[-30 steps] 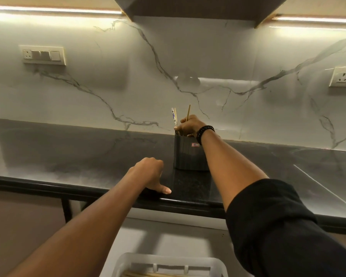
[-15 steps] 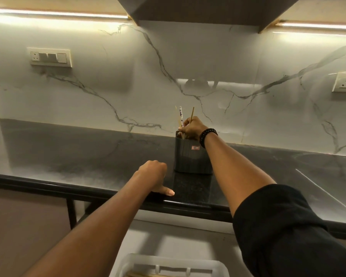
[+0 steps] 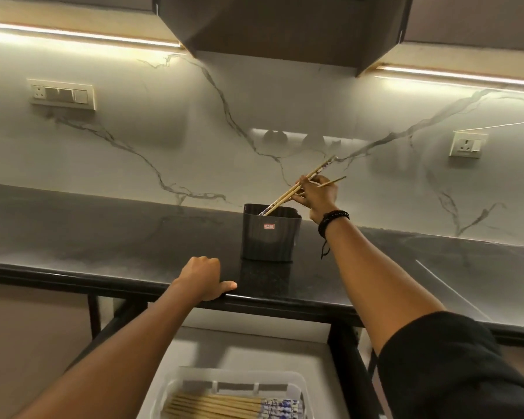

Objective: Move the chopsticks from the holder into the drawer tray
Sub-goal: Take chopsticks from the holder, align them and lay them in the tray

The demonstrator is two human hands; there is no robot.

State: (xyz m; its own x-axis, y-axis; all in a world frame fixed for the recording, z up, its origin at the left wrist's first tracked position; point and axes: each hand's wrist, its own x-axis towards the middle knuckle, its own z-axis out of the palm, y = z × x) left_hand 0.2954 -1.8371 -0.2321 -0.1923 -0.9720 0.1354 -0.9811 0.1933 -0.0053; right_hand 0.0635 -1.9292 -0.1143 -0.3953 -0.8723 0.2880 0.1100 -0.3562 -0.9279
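Note:
A dark ribbed holder (image 3: 271, 234) with a small red label stands on the black countertop (image 3: 103, 237). My right hand (image 3: 316, 196) is above and to the right of it, closed on wooden chopsticks (image 3: 297, 186) that slant up to the right, with their lower tips still inside the holder's mouth. My left hand (image 3: 203, 278) rests as a loose fist on the counter's front edge, thumb out, holding nothing. Below, in the open drawer, a white tray (image 3: 236, 379) holds several chopsticks (image 3: 224, 405) lying side by side, with blue patterned ends to the right.
A marble backsplash runs behind the counter, with a switch plate (image 3: 61, 94) at the left and a socket (image 3: 468, 144) at the right. A dark overhead cabinet (image 3: 285, 28) hangs above the holder. The drawer's black frame (image 3: 342, 358) borders the tray on the right.
My right hand has lifted up and to the right, tilting the chopsticks and drawing them most of the way out of the holder. The view tipped down, showing more of the drawer tray.

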